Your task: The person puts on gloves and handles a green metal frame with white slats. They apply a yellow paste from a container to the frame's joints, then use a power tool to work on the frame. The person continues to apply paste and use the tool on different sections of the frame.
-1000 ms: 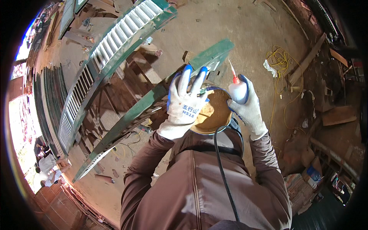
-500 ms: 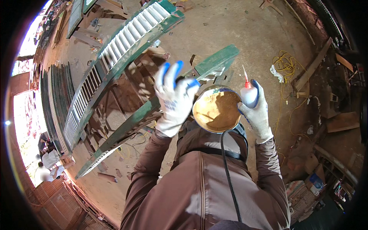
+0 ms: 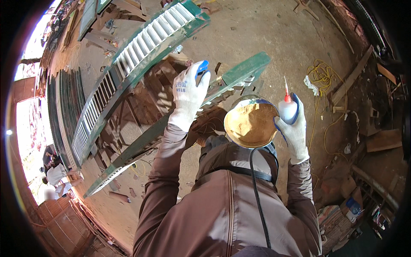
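- Closest to me, the person's brown jacket (image 3: 201, 210), a black cable (image 3: 255, 192) running down it; the bowl (image 3: 263, 102) sits just beyond the belly, tan powder (image 3: 249, 124) inside. What holds it up is hidden.
- Right of the bowl, the right hand (image 3: 295, 136) grasps a white bottle (image 3: 287, 111); the thumb overlaps the bowl's edge, and whether it grips that too I can't tell.
- The bottle's long axis runs forward from the person, its red collar and thin nozzle pointing away from the chest. The glove hides part of its side.
- Left of the bowl, the left hand (image 3: 188, 97) is raised, fingers bent; I can't tell whether it's holding anything. It covers part of a green frame (image 3: 247, 70).
- Farther left of the bowl, a slatted frame (image 3: 147, 40).
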A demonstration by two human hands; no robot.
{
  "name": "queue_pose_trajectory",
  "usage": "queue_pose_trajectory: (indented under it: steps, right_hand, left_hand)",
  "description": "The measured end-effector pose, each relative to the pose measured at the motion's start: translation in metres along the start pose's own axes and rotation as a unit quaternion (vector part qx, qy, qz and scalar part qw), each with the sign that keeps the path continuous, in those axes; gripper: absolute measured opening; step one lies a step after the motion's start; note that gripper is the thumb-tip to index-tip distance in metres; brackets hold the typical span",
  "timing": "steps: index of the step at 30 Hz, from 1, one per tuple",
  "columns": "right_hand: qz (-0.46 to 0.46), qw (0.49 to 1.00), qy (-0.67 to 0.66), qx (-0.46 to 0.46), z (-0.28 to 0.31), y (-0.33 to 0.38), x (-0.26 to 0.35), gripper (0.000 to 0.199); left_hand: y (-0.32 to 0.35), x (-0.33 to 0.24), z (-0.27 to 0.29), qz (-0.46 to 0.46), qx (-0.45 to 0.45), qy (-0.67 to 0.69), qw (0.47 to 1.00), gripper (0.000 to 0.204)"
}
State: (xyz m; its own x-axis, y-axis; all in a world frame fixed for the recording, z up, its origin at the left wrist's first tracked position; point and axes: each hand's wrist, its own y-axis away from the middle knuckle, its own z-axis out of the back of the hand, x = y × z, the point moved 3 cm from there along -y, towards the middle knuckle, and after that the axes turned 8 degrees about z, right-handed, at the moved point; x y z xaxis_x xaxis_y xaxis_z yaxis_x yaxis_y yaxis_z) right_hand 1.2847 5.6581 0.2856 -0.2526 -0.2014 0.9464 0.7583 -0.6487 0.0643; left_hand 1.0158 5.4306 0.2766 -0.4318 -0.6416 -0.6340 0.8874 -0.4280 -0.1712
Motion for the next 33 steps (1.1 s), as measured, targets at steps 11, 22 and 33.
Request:
queue_pose_trajectory:
  steps: [11, 22, 33]
  right_hand:
    - [0.017, 1.000, -0.006, 0.000, 0.002, -0.001, 0.002, 0.088]
    - [0.027, 0.999, -0.029, 0.020, -0.005, -0.001, 0.000, 0.089]
    - [0.055, 0.996, -0.041, 0.049, -0.021, -0.011, 0.009, 0.087]
  left_hand:
    - [0.006, -0.038, 0.013, -0.214, 0.043, -0.191, 0.957, 0.021]
    - [0.033, -0.045, 0.004, -0.212, 0.032, -0.375, 0.902, 0.032]
    - [0.038, -0.067, 0.018, -0.102, 0.121, -0.389, 0.907, 0.037]
